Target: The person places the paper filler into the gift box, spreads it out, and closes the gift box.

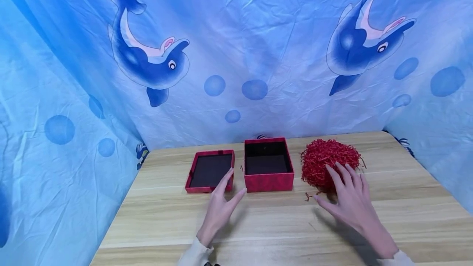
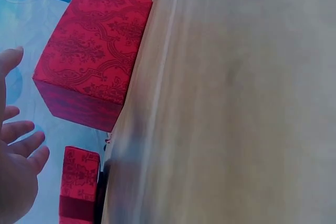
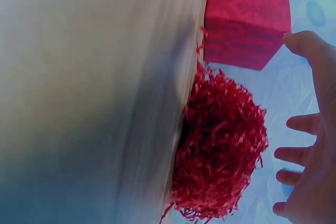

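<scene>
A red patterned gift box (image 1: 269,182) with a black inside stands open at the back middle of the table. To its left lies its shallow lid (image 1: 212,170), black inner side up, with a ribbon band on its edge. My left hand (image 1: 219,210) hovers in front of the lid and box, fingers spread, holding nothing. A heap of red shredded paper (image 1: 325,157) sits right of the box. My right hand (image 1: 349,198) is over the near side of the heap, fingers apart; in the right wrist view the shredded paper (image 3: 220,145) appears apart from the fingers.
The wooden table (image 1: 273,229) reaches back to a blue cloth backdrop (image 1: 281,114) printed with dolphins and bubbles. A few loose red shreds (image 1: 308,196) lie on the table near the heap.
</scene>
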The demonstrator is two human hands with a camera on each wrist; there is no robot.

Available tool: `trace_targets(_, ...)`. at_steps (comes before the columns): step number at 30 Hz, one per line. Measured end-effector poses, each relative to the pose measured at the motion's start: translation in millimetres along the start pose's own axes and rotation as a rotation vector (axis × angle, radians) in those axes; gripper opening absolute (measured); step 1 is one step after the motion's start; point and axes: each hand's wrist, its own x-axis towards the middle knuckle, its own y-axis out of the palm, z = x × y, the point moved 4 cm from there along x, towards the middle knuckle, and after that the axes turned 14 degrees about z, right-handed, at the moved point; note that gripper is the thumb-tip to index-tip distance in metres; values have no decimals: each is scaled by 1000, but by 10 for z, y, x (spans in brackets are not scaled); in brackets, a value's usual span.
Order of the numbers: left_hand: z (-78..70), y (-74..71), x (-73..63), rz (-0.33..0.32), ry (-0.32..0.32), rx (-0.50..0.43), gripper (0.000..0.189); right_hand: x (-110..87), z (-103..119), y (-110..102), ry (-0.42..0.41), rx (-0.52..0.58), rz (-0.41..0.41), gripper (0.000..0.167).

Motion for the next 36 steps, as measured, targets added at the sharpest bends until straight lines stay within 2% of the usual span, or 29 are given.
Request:
trace_targets(8, -27, 54, 130, 18, 26, -88, 74, 143, -146, -1, 66, 33, 17, 100)
trace_targets(11, -26, 74, 176, 34, 17, -114, 75, 172, -180, 5, 80, 38, 26, 99)
trace_targets(19, -12, 117, 294, 45, -11, -113, 79, 282, -307, 54, 105, 60, 42, 108)
trace_targets(36, 38, 188, 434, 22, 45, -123, 76, 549, -542, 21, 158, 114, 72, 110)
